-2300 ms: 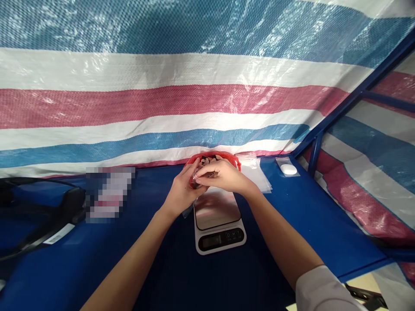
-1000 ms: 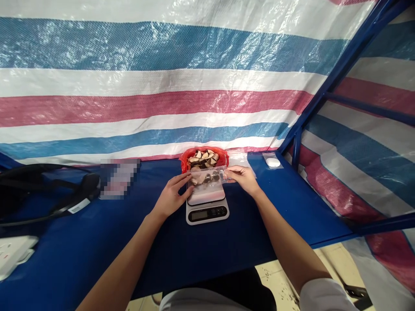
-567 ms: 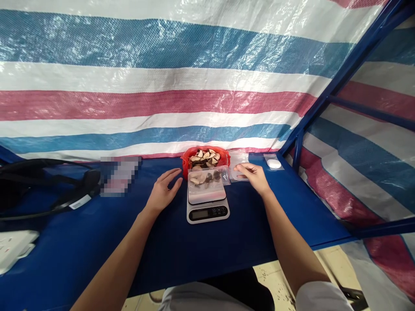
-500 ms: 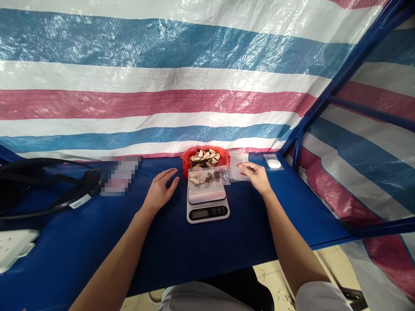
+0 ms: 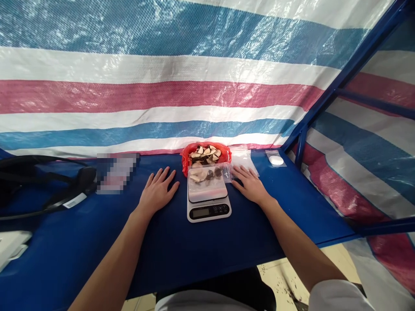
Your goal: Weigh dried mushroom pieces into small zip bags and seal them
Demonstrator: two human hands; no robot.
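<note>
On the blue table, a white digital kitchen scale (image 5: 210, 211) bears a clear zip bag (image 5: 205, 176) with a few dried mushroom slices in it. Behind it, a red mesh bag (image 5: 186, 160) lies open and holds a pile of dried mushroom slices (image 5: 207, 153). My left hand (image 5: 158, 190) rests flat to the left of the scale, fingers spread, holding nothing. To the right of the scale, my right hand (image 5: 249, 183) lies palm down with its fingers apart, the fingertips over the near edge of some clear plastic bags (image 5: 244, 157).
A small clear bag with a white round item (image 5: 276, 160) lies at the back right. Black straps (image 5: 76, 190) and a white power strip (image 5: 14, 244) are on the left. A striped tarp (image 5: 162, 97) hangs behind, and a blue metal frame (image 5: 301, 142) stands at right.
My right hand has gone from a pinch above the plastic bags to lying flat beside the scale. My left hand has flattened onto the table. The bag on the scale stays in place.
</note>
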